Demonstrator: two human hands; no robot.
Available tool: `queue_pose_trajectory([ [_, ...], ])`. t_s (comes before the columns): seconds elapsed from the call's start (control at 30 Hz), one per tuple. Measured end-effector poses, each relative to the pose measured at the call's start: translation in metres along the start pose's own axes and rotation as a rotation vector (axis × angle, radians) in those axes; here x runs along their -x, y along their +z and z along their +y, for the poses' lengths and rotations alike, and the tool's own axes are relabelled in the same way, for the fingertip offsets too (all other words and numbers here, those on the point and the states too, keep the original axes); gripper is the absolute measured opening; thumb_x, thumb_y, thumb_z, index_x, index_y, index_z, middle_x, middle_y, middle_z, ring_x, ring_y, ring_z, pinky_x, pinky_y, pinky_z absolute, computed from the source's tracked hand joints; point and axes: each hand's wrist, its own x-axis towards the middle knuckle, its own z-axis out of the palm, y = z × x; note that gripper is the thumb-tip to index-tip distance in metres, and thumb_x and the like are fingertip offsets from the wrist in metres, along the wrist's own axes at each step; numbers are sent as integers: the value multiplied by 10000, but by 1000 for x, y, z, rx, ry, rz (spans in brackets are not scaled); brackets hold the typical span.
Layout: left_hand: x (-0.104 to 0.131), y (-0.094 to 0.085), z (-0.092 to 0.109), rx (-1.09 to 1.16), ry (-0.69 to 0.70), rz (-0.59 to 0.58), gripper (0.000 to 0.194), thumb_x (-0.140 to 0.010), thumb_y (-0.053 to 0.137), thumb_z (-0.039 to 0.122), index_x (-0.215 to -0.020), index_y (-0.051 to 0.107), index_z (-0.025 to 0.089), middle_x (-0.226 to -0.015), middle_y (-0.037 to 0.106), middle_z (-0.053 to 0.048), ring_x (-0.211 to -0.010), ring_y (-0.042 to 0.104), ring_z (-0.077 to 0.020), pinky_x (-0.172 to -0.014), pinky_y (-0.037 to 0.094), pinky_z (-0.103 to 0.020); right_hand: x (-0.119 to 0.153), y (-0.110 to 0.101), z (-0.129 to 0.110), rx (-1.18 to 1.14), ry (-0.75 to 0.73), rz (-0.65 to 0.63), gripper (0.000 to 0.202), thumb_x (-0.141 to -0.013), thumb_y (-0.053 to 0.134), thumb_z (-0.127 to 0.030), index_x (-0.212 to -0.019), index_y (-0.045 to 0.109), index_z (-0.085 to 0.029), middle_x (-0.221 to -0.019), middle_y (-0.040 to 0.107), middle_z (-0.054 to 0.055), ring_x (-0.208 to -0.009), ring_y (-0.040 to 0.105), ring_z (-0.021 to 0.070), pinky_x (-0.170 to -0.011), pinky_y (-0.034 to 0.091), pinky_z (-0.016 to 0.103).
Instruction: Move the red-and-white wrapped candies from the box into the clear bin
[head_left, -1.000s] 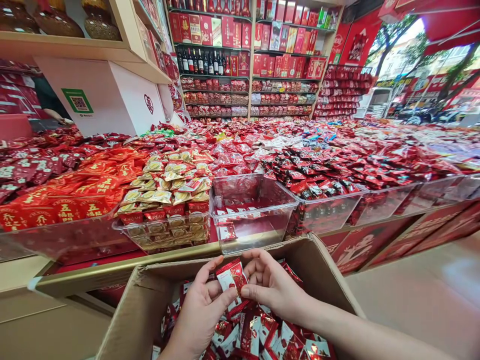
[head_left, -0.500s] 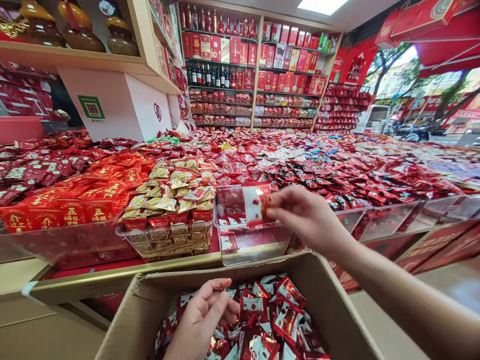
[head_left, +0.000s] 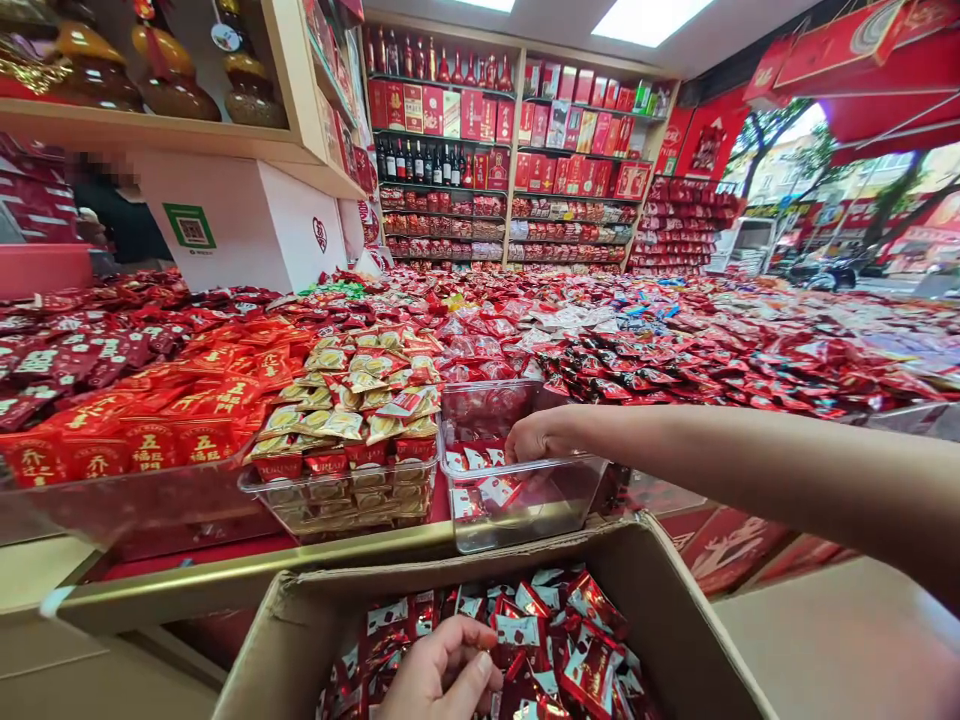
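My right hand [head_left: 534, 436] reaches down into a clear plastic bin [head_left: 540, 520], its fingers on a red-and-white packet [head_left: 499, 490] seen through the front wall. A few similar packets lie in that bin's left part. Below, my left hand [head_left: 450, 668] is over an open cardboard box [head_left: 360, 572] of red-and-white packets [head_left: 592, 668]. Its fingers are curled and the thumb is near the fingertips; whether something small is between them cannot be made out.
Left of the bin stands a container of gold durian packets [head_left: 360, 380], then orange-red packets [head_left: 180, 400]. Dark red packets [head_left: 660, 360] spread to the right. A gold-edged counter [head_left: 262, 575] lies behind the box. A person [head_left: 124, 220] stands far left.
My right hand has lowered a packet from above the clear bin down inside it. My left hand has moved slightly right and down, its fingers more curled. The view has shifted a little.
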Motion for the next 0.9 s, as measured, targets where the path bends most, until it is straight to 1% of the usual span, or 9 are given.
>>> queue_pose_trajectory([
  [0.1,-1,1,-5,-37,-2,-26,199,-685,531,329,-791,529,161,-617,602,-3,-567,527,-130,-539,383,-235,-14,-3,7,5,12,-29,167,-439,714,-112,-550,590,-130,-471,558,-15,-546,572,147,-544,475,258],
  [0.2,-1,1,-7,-86,2,-58,157,-700,502,304,-786,521,174,-621,607,-1,-562,514,-127,-558,379,-236,-24,-8,16,24,22,-66,164,-449,710,-117,-554,584,-120,-461,552,-12,-533,567,157,-529,472,281],
  [0.33,-1,-1,0,-193,-25,-111,176,-723,462,295,-823,517,162,-700,629,-35,-609,507,-142,-582,384,-243,-25,-10,20,39,41,-149,216,-432,720,-142,-601,589,-111,-517,583,0,-545,568,149,-529,470,278],
  [0.43,0,-3,7,-302,-34,-149,202,-723,454,288,-843,538,148,-698,608,-29,-628,497,-147,-596,382,-240,-23,-8,20,53,61,-203,273,-387,739,-147,-613,591,-111,-551,599,14,-562,582,149,-538,474,269],
  [0.57,0,-3,8,-399,-48,-175,200,-709,455,266,-840,558,155,-658,570,-2,-615,484,-141,-585,375,-226,-24,-5,18,96,67,-192,287,-373,749,-147,-609,589,-117,-553,606,14,-572,590,151,-545,475,264],
  [0.67,-1,-3,-1,-445,-36,-212,197,-705,457,249,-847,570,174,-677,579,0,-632,498,-143,-591,376,-221,-25,-3,16,127,64,-158,265,-398,747,-156,-606,588,-114,-532,601,13,-575,592,160,-546,475,271],
  [0.77,-1,-6,-16,-480,-26,-254,198,-697,465,243,-845,589,195,-665,590,3,-619,503,-143,-561,372,-209,-23,-2,12,166,54,-131,238,-415,745,-171,-576,583,-103,-503,590,20,-575,592,172,-545,474,279],
  [0.9,1,-10,-32,-609,35,-318,230,-697,472,258,-884,602,236,-698,623,4,-602,501,-141,-519,348,-199,-16,0,10,219,35,-135,234,-428,741,-191,-582,586,-107,-511,592,13,-574,590,161,-544,471,266],
])
